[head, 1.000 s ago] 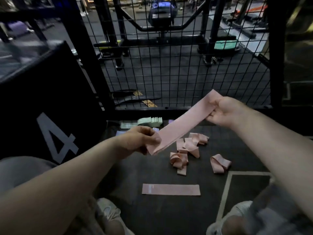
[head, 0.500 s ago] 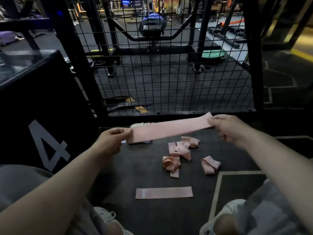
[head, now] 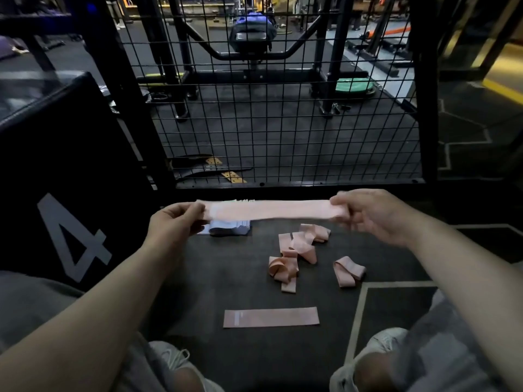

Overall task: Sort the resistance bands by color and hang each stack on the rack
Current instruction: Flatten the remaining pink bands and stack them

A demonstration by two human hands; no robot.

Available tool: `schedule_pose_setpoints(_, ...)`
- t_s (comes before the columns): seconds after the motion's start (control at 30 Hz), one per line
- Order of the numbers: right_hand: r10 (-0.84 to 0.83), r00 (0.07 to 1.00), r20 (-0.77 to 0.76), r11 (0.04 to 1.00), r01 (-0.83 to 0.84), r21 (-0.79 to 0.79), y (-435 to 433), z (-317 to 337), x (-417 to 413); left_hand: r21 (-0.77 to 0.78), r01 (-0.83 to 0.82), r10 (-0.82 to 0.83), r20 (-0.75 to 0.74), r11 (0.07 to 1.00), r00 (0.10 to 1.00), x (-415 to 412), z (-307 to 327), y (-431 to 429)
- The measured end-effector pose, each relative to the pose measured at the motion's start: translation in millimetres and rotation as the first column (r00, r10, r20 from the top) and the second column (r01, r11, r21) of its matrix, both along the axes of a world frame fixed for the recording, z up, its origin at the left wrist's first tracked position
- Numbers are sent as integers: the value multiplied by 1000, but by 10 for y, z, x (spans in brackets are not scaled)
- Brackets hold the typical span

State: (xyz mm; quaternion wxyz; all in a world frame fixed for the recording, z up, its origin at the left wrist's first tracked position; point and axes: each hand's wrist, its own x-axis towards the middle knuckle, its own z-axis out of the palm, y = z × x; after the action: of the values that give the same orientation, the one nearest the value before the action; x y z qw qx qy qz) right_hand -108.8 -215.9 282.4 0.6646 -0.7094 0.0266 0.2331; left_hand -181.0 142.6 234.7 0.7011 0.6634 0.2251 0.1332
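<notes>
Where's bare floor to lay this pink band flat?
Bare floor lies left of the crumpled pink bands, between the folded stack and the flat pink band; also inside the white floor line, right of that flat band. Crowded around the crumpled bands.

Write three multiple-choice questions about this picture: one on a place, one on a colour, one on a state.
1. The flat loose band lies: A) nearer the person than the crumpled bands; B) in a basket; C) on a hook.
2. The held band is: A) green; B) black; C) pink.
3. The held band is: A) rolled up; B) stretched between left hand and right hand; C) dropped.
Key: 1 A, the crumpled ones lie beyond it; 2 C, it shows pale pink; 3 B, both hands pinch its ends.
</notes>
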Motion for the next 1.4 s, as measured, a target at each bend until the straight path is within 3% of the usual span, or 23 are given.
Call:
schedule_pose_setpoints(0.07, -21, 995, 97, 995, 30, -95, 34, -52, -3, 31, 4, -4, 17, 1000, 1000, -8, -26, 1)
schedule_pose_setpoints(0.17, -53, 989, 136, 992, 68, -110, 60, -58, -18, 37, -20, 19, 27, 999, 999, 20, -41, -14)
schedule_pose_setpoints(0.67, -100, 995, 17, 985, 102, -136, 67, -119, -43, -209, 60, -88, -126, 976, 988, -59, 45, -26)
schedule_pose_setpoints(0.87, -48, 998, 41, 933, 59, -355, 87, -168, -44, -181, -10, -40, -274, 983, 961, 15, -41, -3)
schedule_pose_setpoints(1.0, 94, 994, -56, 812, -109, -573, 102, -400, -1, -40, 55, -67, -452, 998, 890, -14, -322, -24)
schedule_pose_setpoints(1.1, 96, 979, -178, 731, -191, -655, 132, -720, 98, 8, 129, -99, -595, 992, 797, -20, -560, -44)
schedule_pose_setpoints(1.23, 60, 952, -300, 667, -262, -697, 214, -1270, 174, -120, 55, -125, -725, 991, 677, 8, -943, -94)
schedule_pose_setpoints(1.4, -62, 915, -399, 607, -283, -742, 244, -2122, 197, -11, -43, 15, -826, 999, 564, -3, -1714, -295)
